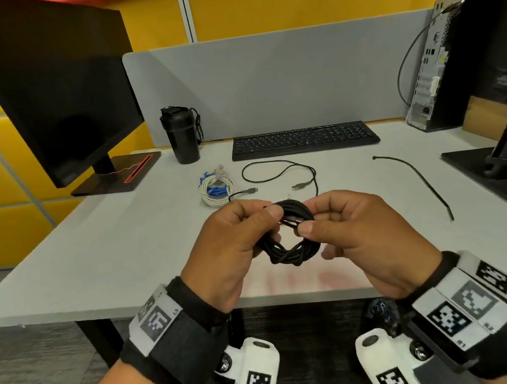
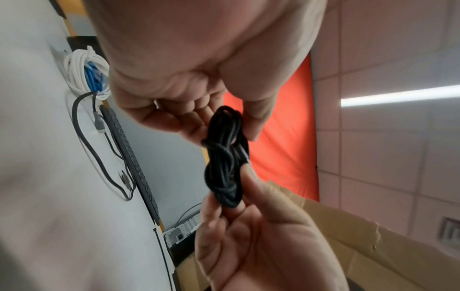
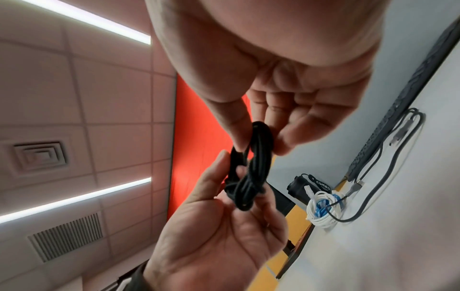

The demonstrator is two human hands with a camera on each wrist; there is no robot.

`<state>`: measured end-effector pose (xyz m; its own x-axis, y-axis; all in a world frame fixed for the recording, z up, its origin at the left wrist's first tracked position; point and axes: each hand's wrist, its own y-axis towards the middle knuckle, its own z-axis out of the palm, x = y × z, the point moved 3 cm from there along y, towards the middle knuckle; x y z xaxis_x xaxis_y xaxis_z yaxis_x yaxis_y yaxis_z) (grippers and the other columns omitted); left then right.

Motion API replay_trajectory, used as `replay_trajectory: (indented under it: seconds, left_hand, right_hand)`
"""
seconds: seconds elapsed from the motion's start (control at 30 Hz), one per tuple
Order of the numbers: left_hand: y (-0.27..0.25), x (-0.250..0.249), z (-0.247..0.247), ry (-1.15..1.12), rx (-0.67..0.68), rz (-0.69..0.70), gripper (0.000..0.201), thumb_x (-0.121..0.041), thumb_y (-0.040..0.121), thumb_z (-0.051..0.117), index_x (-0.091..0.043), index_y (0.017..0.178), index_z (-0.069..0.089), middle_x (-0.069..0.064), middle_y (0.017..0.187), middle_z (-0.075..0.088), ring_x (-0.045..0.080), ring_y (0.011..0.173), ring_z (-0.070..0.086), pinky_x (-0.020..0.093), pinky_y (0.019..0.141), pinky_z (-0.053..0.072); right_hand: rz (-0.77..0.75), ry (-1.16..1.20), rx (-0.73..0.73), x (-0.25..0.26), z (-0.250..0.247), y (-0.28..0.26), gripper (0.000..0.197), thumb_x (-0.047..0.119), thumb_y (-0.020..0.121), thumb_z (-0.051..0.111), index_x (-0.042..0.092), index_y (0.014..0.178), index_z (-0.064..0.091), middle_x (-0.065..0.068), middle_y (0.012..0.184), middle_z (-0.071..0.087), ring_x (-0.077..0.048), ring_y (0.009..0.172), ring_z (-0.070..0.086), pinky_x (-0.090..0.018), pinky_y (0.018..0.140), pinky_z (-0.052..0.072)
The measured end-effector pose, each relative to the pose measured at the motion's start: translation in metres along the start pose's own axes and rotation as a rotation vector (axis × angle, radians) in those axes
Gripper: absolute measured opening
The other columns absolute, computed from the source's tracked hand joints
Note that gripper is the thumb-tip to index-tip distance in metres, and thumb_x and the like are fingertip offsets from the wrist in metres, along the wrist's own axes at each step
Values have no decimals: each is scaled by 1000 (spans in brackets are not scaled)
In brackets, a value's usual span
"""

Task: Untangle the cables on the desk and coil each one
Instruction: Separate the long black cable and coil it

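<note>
A black coiled cable (image 1: pixel 291 234) hangs above the counter's (image 1: pixel 96 258) near edge, pinched at its top by the left hand (image 1: pixel 236 250) and right hand (image 1: pixel 363 236). At 12 o'clock lies a loose dark USB cable (image 1: pixel 278 173); at 11, a white-and-blue coil (image 1: pixel 216 188); at 2, a black strap (image 1: pixel 423 180). Beyond stand a keyboard (image 1: pixel 304 139) and flask (image 1: pixel 180 135).

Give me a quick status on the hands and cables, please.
Left hand and right hand both grip the black coiled cable. Loose USB cable uncoiled on desk. Nothing blocking.
</note>
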<state>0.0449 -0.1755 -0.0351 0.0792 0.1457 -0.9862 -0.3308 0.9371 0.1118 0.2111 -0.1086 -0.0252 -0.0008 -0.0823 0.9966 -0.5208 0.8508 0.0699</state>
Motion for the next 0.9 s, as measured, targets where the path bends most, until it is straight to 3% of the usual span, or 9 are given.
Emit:
replay_trajectory:
  seconds: [0.1, 0.17, 0.23, 0.3, 0.37, 0.47, 0.67, 0.8, 0.9]
  left_hand:
    - [1, -5, -6, -9, 44, -16, 15, -27, 79, 76, -18, 92, 76, 5, 80, 70, 18, 75, 66, 28, 72, 55]
    - [2, -8, -11, 120, 84, -25, 11, -25, 84, 76, -22, 95, 76, 6, 84, 71, 19, 81, 66, 33, 77, 52]
    - [5, -9, -20, 287, 98, -36, 10, -29, 88, 73, -27, 97, 76, 4, 88, 73, 12, 83, 65, 27, 76, 50]
    - [8, -9, -30, 390, 79, -39, 10, -26, 88, 72, -28, 97, 77, -2, 83, 72, 2, 75, 63, 15, 66, 48]
    - [14, -9, -40, 444, 17, -58, 10, -21, 86, 74, -24, 96, 76, -2, 75, 69, 4, 67, 60, 13, 60, 48]
    - [30, -11, -55, 530, -67, -119, 7, -16, 85, 76, -15, 91, 73, 4, 71, 72, 11, 64, 62, 21, 59, 50]
    - [82, -23, -88, 674, -127, -231, 11, -13, 87, 75, -4, 92, 70, 5, 71, 72, 8, 58, 63, 19, 55, 53]
    - [118, -28, -113, 790, -161, -308, 11, -14, 89, 73, -4, 93, 71, 13, 83, 74, 14, 64, 64, 22, 60, 56]
    - [138, -28, -125, 847, -180, -334, 9, -15, 89, 74, -7, 92, 71, 12, 83, 74, 9, 58, 65, 19, 54, 55]
  right_hand:
    - [-6, 10, 28, 2, -1, 4, 16, 3, 82, 75, 13, 94, 75, -11, 84, 77, -21, 74, 71, -30, 61, 52]
    - [-8, -16, 51, 3, -2, 10, 14, 3, 81, 75, 13, 92, 76, -10, 79, 75, -19, 67, 68, -27, 59, 51]
    - [15, -40, 90, 3, -1, 18, 12, 4, 82, 74, 12, 91, 77, -10, 74, 71, -16, 60, 62, -24, 56, 49]
    - [48, -64, 139, 2, 5, 27, 11, 4, 84, 73, 11, 92, 77, -13, 75, 70, -17, 61, 61, -25, 56, 50]
    - [76, -74, 177, 1, 13, 39, 11, 3, 86, 71, 9, 94, 76, -19, 84, 72, -20, 67, 65, -28, 60, 51]
    - [120, -83, 220, -1, 26, 64, 9, 2, 88, 68, 3, 96, 73, -21, 94, 74, -22, 74, 69, -29, 60, 53]
    - [205, -76, 272, -2, 42, 121, 16, -3, 87, 67, -1, 102, 71, -18, 90, 72, -20, 74, 66, -29, 65, 59]
    - [149, -308, 229, 0, 28, 155, 14, 2, 83, 72, 9, 94, 73, -9, 85, 71, -20, 75, 67, -36, 71, 61]
    - [72, -779, 250, -2, 12, 176, 16, 15, 87, 71, 20, 101, 73, -1, 91, 71, -21, 84, 69, -33, 75, 60]
